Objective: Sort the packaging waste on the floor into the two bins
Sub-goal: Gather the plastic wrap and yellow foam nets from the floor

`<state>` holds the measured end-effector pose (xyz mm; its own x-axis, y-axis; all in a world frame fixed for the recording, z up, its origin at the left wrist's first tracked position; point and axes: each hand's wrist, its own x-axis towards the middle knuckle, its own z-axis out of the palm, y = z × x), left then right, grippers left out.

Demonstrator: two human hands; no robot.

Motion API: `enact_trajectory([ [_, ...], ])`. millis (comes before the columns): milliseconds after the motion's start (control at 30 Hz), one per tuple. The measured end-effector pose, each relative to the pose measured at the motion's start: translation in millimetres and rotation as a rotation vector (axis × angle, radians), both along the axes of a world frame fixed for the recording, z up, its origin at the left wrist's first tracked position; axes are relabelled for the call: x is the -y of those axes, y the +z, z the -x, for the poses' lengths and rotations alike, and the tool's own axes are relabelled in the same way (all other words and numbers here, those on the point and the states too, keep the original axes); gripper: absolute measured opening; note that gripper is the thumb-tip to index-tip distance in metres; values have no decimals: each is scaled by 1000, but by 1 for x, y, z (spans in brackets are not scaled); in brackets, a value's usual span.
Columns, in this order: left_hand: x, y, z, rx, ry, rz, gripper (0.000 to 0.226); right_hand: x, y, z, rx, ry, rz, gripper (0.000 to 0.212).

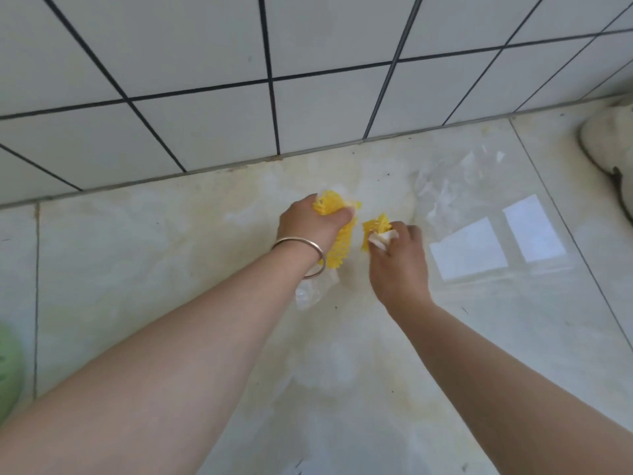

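While both arms reach down toward the glossy floor (479,337) near the tiled wall (205,63), the left hand (308,224) clenches a yellow foam net (337,245) (with clear plastic hanging below the wrist). The right hand (397,262) pinches a smaller yellow net piece (375,228) with white paper (382,238). A clear plastic bag (452,180) lies beside them.

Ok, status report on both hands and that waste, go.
Left hand grips yellow foam net plus clear plastic. Right hand pinches second yellow net and white scrap. Clear plastic bag on the floor by the wall. No bin identifiable in view.
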<state>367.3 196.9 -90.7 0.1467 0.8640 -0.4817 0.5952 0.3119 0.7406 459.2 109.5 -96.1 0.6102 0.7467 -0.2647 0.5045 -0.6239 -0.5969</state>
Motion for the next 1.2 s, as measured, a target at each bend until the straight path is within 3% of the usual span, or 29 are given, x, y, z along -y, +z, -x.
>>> enact_trajectory([
  [133, -4, -2, -27, 48, 13, 52, 22, 1, 7, -43, 254, 0, -106, 30],
  [200, -6, -6, -33, 63, 38, 77, 23, -5, 5, -68, 307, 8, -3, 30],
  [300, -7, -10, -38, 78, 51, 106, 27, -18, -7, -95, 328, 210, 260, 33],
  [400, -4, -16, -37, 65, 50, 135, 36, -26, -23, -98, 231, 309, 396, 40],
  [567, -1, -19, -30, 68, 58, 148, 43, -16, -33, -75, 321, 346, 230, 42],
  [633, 0, -21, -26, 78, 60, 158, 44, -10, -35, -62, 212, 278, 186, 46],
  [733, 6, -25, -17, 81, 72, 175, 22, -7, -33, -46, 39, 139, 190, 54],
  [833, 14, -27, 0, 37, 56, 171, 18, -5, -29, -33, -81, -18, 219, 59],
  [900, 19, -23, 12, 12, 62, 176, 26, 0, -25, -26, -79, -108, 210, 44],
  [1033, 29, -11, 36, -42, 85, 183, 29, 13, -12, -6, -43, -70, 271, 27],
  [1200, 45, 15, 74, -120, 70, 186, 23, 17, 31, 26, -221, -20, 105, 16],
])
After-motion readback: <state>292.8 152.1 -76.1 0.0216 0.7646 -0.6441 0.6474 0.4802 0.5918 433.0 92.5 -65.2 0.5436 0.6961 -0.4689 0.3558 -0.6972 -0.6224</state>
